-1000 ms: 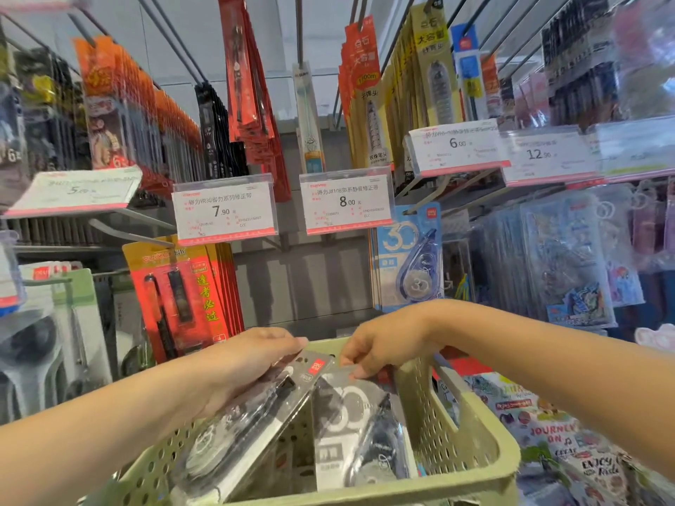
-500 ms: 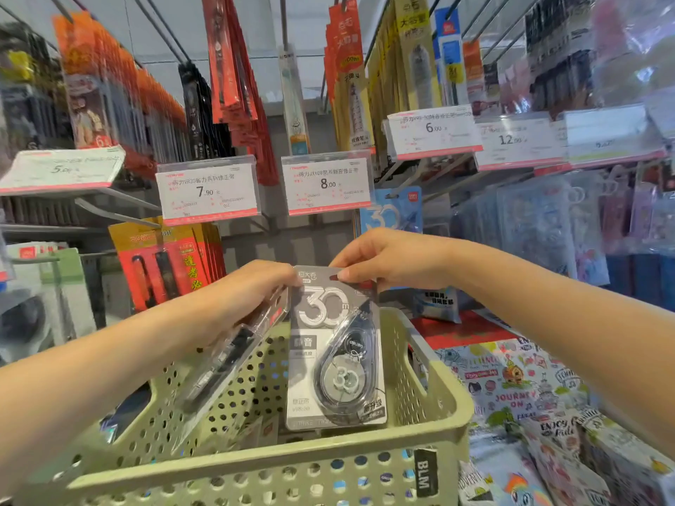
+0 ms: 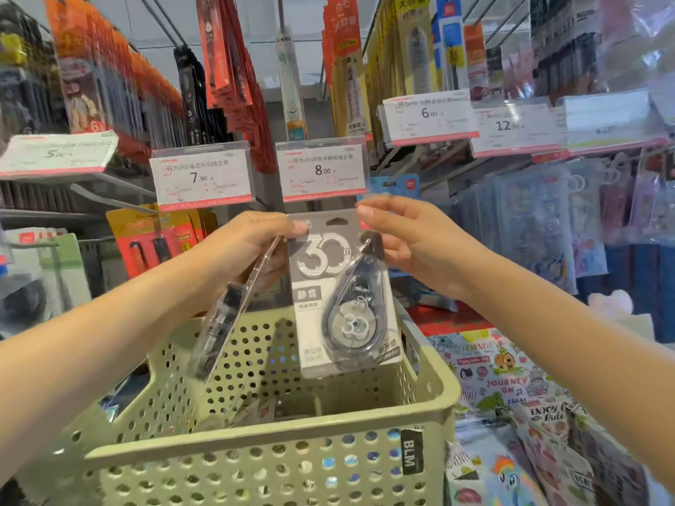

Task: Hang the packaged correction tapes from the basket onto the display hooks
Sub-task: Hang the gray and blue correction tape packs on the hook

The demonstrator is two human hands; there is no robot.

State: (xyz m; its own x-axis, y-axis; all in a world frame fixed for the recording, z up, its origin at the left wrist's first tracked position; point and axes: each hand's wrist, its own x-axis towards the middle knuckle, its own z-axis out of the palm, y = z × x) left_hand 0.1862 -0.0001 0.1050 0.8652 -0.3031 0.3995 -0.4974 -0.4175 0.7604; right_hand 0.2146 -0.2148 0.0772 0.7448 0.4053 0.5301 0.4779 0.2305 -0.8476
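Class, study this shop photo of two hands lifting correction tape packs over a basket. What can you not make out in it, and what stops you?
- Head view: the second pack in the left hand is edge-on and blurred; its print is unreadable.
- The hook for the grey pack is hidden behind the 8.00 price tag.
- The basket contents are dim and blurred.
- Whether the right hand pinches the grey pack is unclear.

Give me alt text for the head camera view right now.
Two hands, left hand and right hand, hold a grey correction tape pack above a green basket, just below the 8.00 price tag.
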